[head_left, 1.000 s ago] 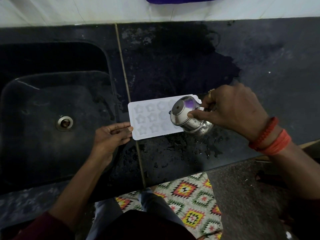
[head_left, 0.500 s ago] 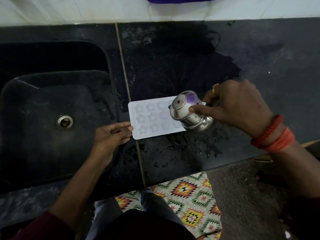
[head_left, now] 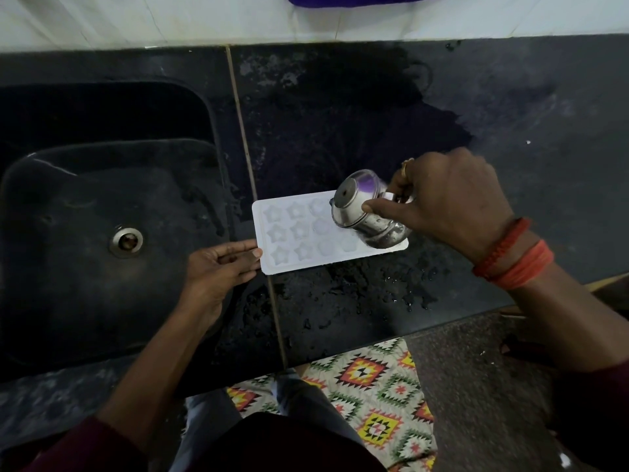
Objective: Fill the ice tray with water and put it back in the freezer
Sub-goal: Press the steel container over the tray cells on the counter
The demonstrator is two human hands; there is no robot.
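Observation:
A white ice tray [head_left: 292, 233] with star-shaped cells lies flat on the black counter [head_left: 357, 107], just right of the sink. My right hand [head_left: 446, 202] grips a small steel pot [head_left: 360, 212] and holds it tilted over the tray's right half, mouth toward the left. The pot hides the tray's right cells. My left hand [head_left: 218, 270] rests at the tray's left edge with straight fingers touching it. Whether water is running out of the pot cannot be seen.
A black sink [head_left: 102, 233] with a round drain [head_left: 126, 240] lies to the left. Water drops [head_left: 401, 287] are spread on the counter in front of the tray. A patterned mat [head_left: 367, 386] covers the floor below the counter's front edge.
My right hand has lifted the steel pot a little and shifted it slightly right over the tray. My left hand and the tray have stayed where they were.

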